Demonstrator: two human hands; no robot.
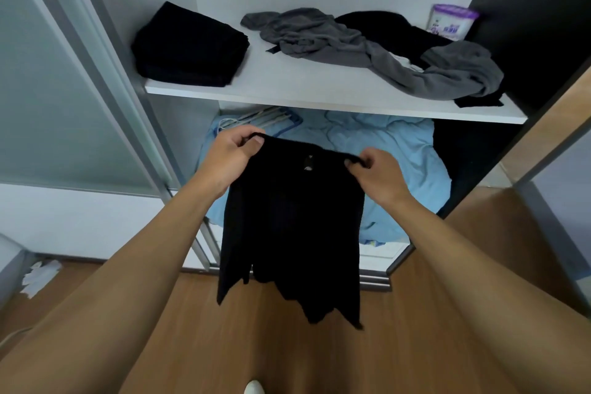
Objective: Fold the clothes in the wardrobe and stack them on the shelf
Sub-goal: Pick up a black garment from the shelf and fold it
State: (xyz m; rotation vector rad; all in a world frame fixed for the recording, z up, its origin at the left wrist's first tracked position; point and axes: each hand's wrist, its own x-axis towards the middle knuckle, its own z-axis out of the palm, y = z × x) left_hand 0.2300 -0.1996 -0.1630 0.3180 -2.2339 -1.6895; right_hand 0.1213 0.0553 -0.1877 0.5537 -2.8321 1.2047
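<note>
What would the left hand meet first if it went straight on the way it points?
The left hand would likely reach the hangers on the blue bedding, just under the shelf edge; depth is unclear.

The garment (294,221) is being seen as matt black cloth, the grey clothes (335,38) as fuzzy cloth, the shelf (287,83) as smooth white board, the floor (256,345) as satin wood.

Your left hand (228,155) and right hand (379,177) flank the hanging garment (294,217).
Beyond your fingers (247,135): shelf (287,83), folded stack (188,45) left, loose clothes (367,45) right.
</note>
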